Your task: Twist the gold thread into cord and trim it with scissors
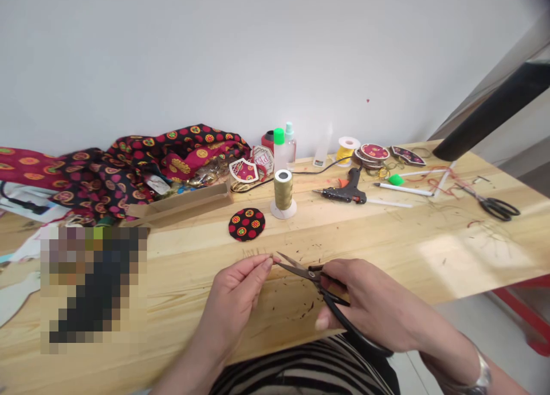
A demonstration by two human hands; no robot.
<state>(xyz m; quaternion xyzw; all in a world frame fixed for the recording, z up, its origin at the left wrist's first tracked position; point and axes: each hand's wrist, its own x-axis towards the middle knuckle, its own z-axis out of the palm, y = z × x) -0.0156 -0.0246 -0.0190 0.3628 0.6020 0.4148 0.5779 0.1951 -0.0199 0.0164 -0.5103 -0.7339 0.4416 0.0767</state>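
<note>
Head view: holding part-open scissors [312, 275] in right grip [372, 303], wrapped closed, presumably for control; pinching tiny, unclear piece [275, 260] in left grip [238, 289], likely for steadiness.

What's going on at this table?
Someone is working with scissors. The right hand holds them with the blades parted, tips right by the left hand. Its fingertips are pinched together, but whatever they might hold is too small to make out. Beyond the hands, a round patterned cloth piece lies on the table, near a spool of gold thread.
</note>
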